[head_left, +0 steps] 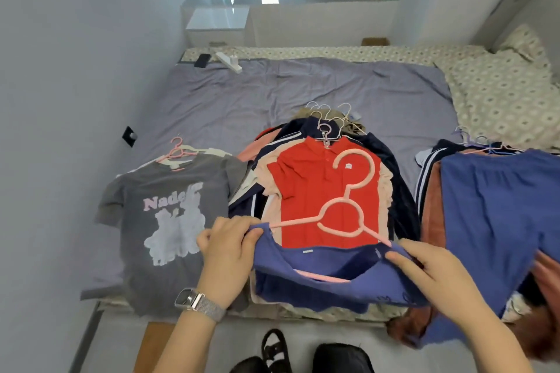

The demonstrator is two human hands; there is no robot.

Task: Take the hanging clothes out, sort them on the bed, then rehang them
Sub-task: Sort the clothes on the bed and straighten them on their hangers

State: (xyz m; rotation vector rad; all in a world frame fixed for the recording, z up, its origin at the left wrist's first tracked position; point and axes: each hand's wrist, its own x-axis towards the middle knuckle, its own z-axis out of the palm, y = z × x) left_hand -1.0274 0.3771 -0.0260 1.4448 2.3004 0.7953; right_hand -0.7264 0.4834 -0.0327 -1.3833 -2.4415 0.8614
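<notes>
Blue top [333, 278] w/ pink hanger [348, 212] half in its neck is hanging at lower center; grey tee [169, 221] lying left, red polo [306, 191] pile center, blue garment [491, 206] right.

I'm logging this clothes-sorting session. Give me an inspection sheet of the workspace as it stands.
Surface: bed with lilac sheet, wrinkled.
Job's things: grey T-shirt pile on the left, red polo topping the middle pile, blue garment pile on the right; blue top on pink hanger, held up.
Clutter: phone and white power strip at the far edge.
Hands: left hand and right hand each pinch a shoulder of the blue top.
Cables: nothing seen.
Surroundings: white nightstand, patterned pillow.
</notes>
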